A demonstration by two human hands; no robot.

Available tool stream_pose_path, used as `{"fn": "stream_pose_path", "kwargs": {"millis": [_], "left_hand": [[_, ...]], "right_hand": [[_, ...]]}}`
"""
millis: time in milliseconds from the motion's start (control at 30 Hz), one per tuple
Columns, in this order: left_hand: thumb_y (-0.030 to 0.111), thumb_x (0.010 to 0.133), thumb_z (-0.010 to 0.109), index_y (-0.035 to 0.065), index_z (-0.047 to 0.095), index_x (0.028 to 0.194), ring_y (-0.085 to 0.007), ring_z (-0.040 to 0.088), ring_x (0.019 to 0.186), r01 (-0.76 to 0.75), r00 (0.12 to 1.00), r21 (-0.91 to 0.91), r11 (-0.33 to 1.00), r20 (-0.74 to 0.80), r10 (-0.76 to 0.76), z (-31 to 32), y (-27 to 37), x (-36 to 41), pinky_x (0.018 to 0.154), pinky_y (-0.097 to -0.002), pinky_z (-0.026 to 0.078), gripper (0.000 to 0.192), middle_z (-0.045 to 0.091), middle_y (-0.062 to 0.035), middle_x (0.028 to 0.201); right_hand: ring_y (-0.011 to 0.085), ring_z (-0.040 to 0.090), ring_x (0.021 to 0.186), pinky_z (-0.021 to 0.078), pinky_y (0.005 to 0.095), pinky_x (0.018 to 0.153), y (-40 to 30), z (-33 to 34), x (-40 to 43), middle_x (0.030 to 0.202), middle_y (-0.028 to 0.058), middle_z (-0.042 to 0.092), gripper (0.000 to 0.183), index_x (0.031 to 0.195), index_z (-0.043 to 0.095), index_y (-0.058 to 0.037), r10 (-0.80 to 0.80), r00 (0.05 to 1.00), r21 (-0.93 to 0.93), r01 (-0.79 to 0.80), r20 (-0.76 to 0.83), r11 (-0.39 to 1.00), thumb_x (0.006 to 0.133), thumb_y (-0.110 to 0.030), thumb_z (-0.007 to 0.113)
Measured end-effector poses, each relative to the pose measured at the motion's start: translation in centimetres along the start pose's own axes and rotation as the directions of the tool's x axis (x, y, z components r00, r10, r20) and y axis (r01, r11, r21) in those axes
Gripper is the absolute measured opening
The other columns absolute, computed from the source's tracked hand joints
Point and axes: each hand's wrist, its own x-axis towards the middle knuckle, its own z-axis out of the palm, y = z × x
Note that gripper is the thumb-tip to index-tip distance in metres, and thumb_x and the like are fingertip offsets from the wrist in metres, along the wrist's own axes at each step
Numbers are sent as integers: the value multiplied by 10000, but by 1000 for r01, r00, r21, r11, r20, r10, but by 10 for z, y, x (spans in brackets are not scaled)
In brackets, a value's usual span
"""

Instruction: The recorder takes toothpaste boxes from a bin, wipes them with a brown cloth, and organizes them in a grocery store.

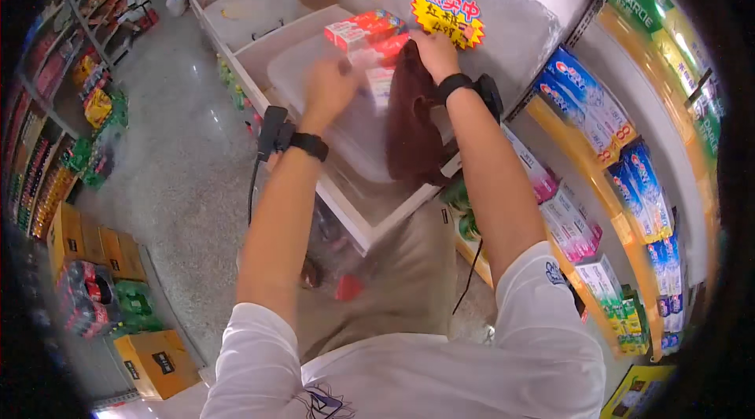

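Note:
My right hand [436,56] grips the top end of a dark reddish-brown bag [410,124], which hangs down over the near corner of a white-edged display bin [345,212]. Blurred by motion, my left hand [333,88] is over the translucent plastic sheet or lid [289,71] in the bin, its fingers curled; whether it holds anything cannot be told. Between and beyond both hands lie red-and-white boxes [363,29], one of them partly covered by the bag. Black straps with small devices circle both wrists.
Toothpaste boxes [584,100] fill curved-looking shelves on the right. Price signs [448,15] are stuck on the panel behind the bin. To the left runs an aisle floor [183,141], with cartons [156,360] and bottle packs [88,295] along it. A person [138,3] is far down the aisle.

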Motion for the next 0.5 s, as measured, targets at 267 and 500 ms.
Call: {"fn": "stream_pose_path", "kwargs": {"millis": [267,500], "left_hand": [[381,818,672,-27,595,1017,-266,622,861,-13,992,-62,998,121,20,-3,10,-10,778,-366,482,460,639,-162,902],[311,857,628,54,528,1260,-291,599,915,-191,976,-192,963,71,208,9,3,-7,831,-377,471,489,618,-141,1027]], "right_hand": [[421,603,957,469,447,847,-14,4,-17,1000,242,648,446,1038,618,5,32,978,-79,-50,-208,996,795,-367,586],[414,616,917,476,461,833,-22,-2,-24,924,246,651,414,901,678,-6,77,981,-122,-99,-178,988,796,-378,529]]}}
